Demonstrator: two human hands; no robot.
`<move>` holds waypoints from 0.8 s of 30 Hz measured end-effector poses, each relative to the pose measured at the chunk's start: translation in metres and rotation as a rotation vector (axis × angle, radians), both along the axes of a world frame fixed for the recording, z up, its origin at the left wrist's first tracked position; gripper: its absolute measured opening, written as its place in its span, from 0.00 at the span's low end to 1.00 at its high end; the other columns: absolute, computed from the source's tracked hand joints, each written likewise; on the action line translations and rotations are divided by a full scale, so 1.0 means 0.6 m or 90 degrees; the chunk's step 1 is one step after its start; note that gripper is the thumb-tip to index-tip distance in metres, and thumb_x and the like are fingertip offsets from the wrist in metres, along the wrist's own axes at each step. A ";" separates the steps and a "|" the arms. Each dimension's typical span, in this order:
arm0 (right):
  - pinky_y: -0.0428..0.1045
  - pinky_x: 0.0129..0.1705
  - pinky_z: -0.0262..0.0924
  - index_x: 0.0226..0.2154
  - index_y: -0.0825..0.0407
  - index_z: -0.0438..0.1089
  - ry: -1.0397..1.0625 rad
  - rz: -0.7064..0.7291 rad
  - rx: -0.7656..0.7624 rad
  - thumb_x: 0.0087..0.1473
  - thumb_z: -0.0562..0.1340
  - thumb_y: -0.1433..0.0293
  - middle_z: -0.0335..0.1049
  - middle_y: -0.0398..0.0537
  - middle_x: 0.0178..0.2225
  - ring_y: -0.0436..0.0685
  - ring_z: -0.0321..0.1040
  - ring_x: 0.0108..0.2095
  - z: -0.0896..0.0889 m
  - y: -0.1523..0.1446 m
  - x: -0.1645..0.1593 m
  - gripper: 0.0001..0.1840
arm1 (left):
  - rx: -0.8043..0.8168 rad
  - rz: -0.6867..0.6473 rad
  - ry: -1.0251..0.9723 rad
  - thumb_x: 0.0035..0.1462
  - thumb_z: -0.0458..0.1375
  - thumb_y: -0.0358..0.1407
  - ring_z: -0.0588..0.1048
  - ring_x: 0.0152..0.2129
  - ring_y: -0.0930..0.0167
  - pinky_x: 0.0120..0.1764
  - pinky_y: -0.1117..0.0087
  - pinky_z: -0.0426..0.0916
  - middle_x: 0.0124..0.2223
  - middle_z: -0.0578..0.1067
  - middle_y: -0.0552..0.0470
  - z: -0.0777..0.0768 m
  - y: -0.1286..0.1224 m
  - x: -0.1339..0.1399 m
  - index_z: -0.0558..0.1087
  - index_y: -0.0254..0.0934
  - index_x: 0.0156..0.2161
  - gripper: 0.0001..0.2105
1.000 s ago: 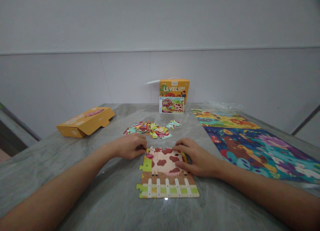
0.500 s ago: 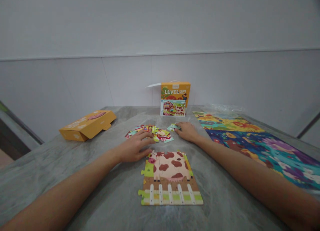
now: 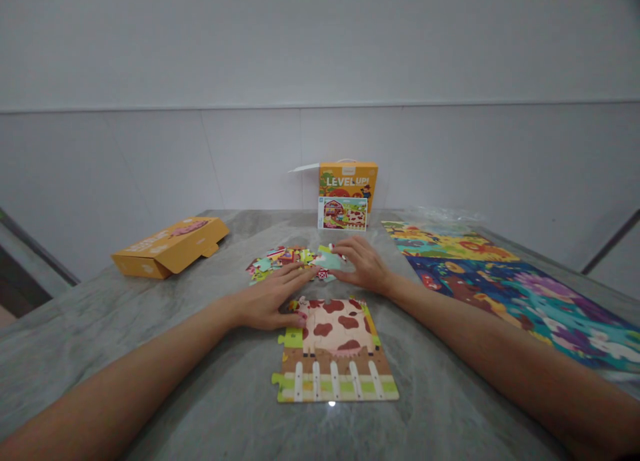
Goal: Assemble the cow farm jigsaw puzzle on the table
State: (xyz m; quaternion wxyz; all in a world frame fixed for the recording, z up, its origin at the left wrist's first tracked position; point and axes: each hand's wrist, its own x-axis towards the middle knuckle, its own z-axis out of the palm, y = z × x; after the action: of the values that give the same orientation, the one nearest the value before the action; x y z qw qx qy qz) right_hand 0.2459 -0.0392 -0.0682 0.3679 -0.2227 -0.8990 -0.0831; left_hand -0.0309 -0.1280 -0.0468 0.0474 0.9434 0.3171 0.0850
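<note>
A joined section of jigsaw puzzle (image 3: pixel 336 354), with a spotted cow above a white fence, lies flat in front of me. My left hand (image 3: pixel 273 299) is open, palm down, its fingers stretched toward the loose pieces and its thumb at the section's upper left corner. Beyond it spreads a pile of loose puzzle pieces (image 3: pixel 270 261). My right hand (image 3: pixel 364 266) grips a pale blue puzzle piece (image 3: pixel 327 260) between thumb and fingers, over the pile's right side. The fingers partly cover that piece.
At the back stands an orange box (image 3: pixel 353 174) with a picture card (image 3: pixel 343 214) leaning on it. Another orange box (image 3: pixel 173 244) lies at the left. Colourful finished puzzles (image 3: pixel 480 288) cover the right side, with clear plastic wrap (image 3: pixel 445 214) behind them.
My right hand has moved left with the pale blue piece, from beside the pile to over it. My left thumb has come onto the cow section's corner.
</note>
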 end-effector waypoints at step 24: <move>0.62 0.54 0.57 0.54 0.44 0.70 -0.165 -0.344 -0.305 0.63 0.55 0.59 0.68 0.50 0.58 0.67 0.62 0.56 -0.018 0.037 0.005 0.20 | -0.049 0.069 0.103 0.65 0.46 0.57 0.47 0.68 0.53 0.65 0.46 0.44 0.72 0.49 0.44 -0.009 0.013 -0.002 0.52 0.43 0.69 0.34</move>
State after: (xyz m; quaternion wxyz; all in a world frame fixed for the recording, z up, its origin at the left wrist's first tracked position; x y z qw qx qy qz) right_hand 0.2492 -0.0168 -0.0791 0.1534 -0.5192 -0.8408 0.0077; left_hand -0.0324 -0.1205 -0.0525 0.0535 0.9261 0.3735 -0.0010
